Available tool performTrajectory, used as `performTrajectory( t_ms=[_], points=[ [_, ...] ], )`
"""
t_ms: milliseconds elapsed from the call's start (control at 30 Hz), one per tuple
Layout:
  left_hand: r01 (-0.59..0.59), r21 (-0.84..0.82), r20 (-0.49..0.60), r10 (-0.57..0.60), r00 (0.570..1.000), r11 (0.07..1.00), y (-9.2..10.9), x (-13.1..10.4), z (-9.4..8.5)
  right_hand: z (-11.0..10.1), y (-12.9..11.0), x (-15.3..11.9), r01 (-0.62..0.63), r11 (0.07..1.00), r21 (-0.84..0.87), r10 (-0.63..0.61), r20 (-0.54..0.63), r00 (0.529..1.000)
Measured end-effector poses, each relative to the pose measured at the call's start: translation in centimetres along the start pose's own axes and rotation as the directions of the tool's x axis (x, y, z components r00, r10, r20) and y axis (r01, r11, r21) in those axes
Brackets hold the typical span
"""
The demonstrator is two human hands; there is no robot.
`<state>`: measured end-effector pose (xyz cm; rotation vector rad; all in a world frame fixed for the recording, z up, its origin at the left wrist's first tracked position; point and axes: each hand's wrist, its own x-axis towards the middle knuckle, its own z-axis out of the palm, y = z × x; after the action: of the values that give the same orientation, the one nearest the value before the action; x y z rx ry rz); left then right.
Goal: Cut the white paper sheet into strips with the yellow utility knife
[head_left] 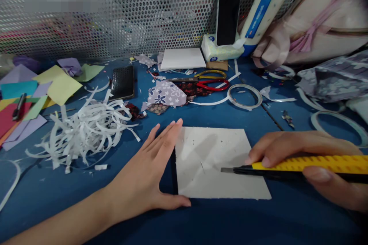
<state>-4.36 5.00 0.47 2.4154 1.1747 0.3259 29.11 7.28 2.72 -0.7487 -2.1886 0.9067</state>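
Observation:
A pale grey board lies flat on the blue table, with a few small marks on its face. My left hand rests at the board's left edge, fingers stretched out and thumb apart near the lower left corner. In my right hand is a yellow and black utility knife. Its blade is out, pointing left over the right half of the board; whether it touches the surface I cannot tell.
Left of the board lies a heap of white paper strips. Behind are red and yellow-handled scissors, a tape roll, a dark phone and patterned scraps. Coloured papers lie far left; a bag stands right.

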Motion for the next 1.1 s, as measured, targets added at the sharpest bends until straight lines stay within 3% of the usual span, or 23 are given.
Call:
performTrajectory(
  t_ms=[67,200,600,733,967,1100],
  points=[
    [0.007,-0.003,0.001,-0.007,1.000,1.000,0.1,0.0,0.0,0.3,0.1,-0.1,0.011,1.000,0.014,-0.011,0.004,1.000],
    [0.022,0.000,0.003,-0.022,1.000,1.000,0.1,0.0,0.0,1.1,0.2,-0.4,0.004,0.997,0.076,0.005,-0.114,0.994],
    [-0.034,0.025,0.042,0.033,0.999,0.999,-0.2,0.5,0.1,2.6,-0.3,-0.1,0.081,0.992,0.091,-0.069,-0.134,0.989],
    [-0.046,0.046,0.016,0.046,0.999,0.998,-0.2,0.5,0.3,3.4,-1.2,0.5,0.153,0.954,0.256,-0.118,-0.147,0.982],
    [-0.068,0.098,0.026,0.066,0.997,0.993,-0.3,0.5,0.3,5.7,-2.9,0.9,0.092,0.836,0.542,0.042,-0.229,0.973],
    [-0.075,0.115,0.023,0.072,0.997,0.991,-0.6,0.4,0.5,6.5,-4.1,0.8,0.034,0.831,0.555,0.071,-0.166,0.984]
  ],
)
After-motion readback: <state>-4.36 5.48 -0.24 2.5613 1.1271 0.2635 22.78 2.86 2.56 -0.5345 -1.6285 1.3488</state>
